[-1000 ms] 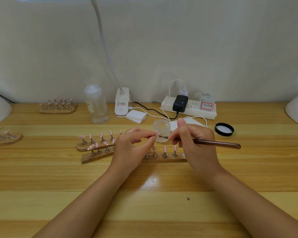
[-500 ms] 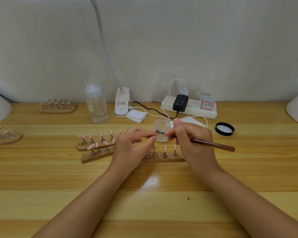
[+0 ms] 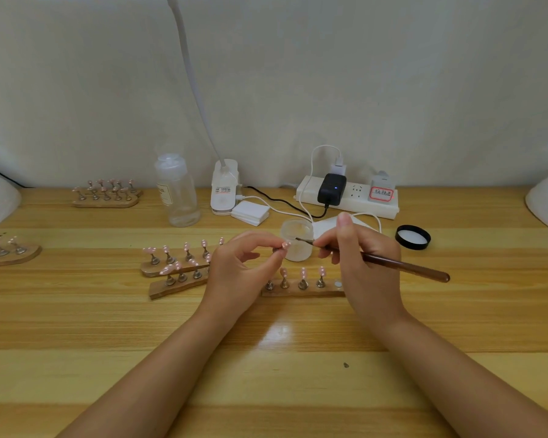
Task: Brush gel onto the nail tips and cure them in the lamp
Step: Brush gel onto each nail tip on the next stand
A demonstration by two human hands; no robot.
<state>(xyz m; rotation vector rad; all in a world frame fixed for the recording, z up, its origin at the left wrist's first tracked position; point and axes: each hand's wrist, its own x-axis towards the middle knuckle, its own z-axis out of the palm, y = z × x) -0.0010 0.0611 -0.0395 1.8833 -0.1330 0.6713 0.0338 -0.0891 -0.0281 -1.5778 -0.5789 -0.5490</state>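
Head view: left hand (image 3: 234, 273) pinches pink nail tip (image 3: 285, 245) by its stand; right hand (image 3: 361, 263) grips gel brush (image 3: 393, 263), bristles near gel jar (image 3: 297, 240). Tip likely light, rigid; hold stand, not wet surface

**Hands and forearms, head view**

Left hand (image 3: 238, 273): fingers curled, thumb and forefinger pinching a small stand at its 2 o'clock; forearm running in from 7 o'clock. Right hand (image 3: 366, 267): fingers curled around a brush handle, thumb raised toward 12 o'clock; forearm entering from 5 o'clock. Both wrists held above the table, hands near one another.
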